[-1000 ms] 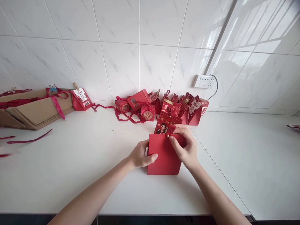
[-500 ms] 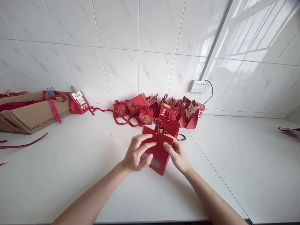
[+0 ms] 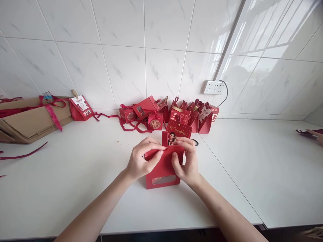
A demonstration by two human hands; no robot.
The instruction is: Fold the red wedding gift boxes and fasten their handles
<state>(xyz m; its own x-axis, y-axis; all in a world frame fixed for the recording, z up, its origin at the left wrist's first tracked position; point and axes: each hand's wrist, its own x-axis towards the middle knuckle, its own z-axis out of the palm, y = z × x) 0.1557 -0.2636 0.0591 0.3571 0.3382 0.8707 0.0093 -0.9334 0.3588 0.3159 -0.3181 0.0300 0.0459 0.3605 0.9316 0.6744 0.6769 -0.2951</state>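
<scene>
A red gift box (image 3: 161, 168) with a clear oval window low on its near side stands upright in front of me. A dark red ribbon loop (image 3: 165, 137) rises from its top edge. My left hand (image 3: 144, 157) pinches that edge at the base of the loop with thumb and fingers. On the other side, my right hand (image 3: 187, 161) is closed round the top right corner, thumb on the near face and fingers over the edge. Just behind stands another red box (image 3: 185, 130) with gold writing and a cartoon figure, partly hidden by my fingers.
Several red boxes (image 3: 155, 124) with ribbons stand along the tiled wall. A cardboard box (image 3: 37, 126) with red ribbons is at left, a red tagged box (image 3: 81, 109) beside it. A power strip (image 3: 213, 87) hangs on the wall. Another person's hand (image 3: 318, 134) shows at the right edge.
The box has turned from tilted to upright, its window side now facing me. My left fingers have closed to a pinch near the loop. Another person's hand has appeared at right.
</scene>
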